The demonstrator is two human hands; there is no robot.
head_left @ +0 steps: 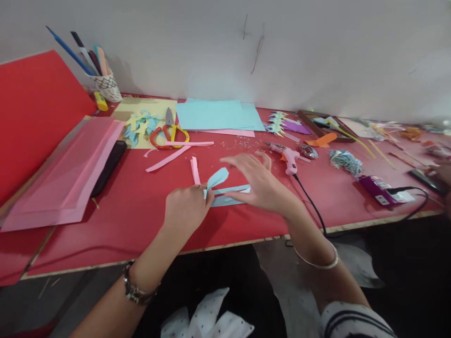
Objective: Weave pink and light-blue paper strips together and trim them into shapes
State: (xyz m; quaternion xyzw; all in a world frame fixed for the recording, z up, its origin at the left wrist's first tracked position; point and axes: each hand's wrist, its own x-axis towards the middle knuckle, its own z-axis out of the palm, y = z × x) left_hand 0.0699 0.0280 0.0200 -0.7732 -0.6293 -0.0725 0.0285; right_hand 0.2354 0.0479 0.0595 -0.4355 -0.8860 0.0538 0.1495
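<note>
My left hand (186,206) is closed on a light blue paper strip (218,176), whose folded end sticks up past the thumb. More blue strips (229,201) lie on the red table just right of that hand, partly under my right hand. Fingers spread, my right hand (259,183) hovers over these strips; its thumb is close to them, and I cannot tell whether it touches. A short pink paper strip (195,170) lies behind my left hand. Farther back, longer pink strips (169,158) cross near the scissors (169,129) with red and yellow handles.
A pink glue gun (289,157) with a black cord lies to the right, near a purple power strip (378,191). Blue sheets (214,115) rest by the wall. Pink sheets (70,173) partly cover a black phone-like object (111,166) at left. A pen cup (107,87) stands behind.
</note>
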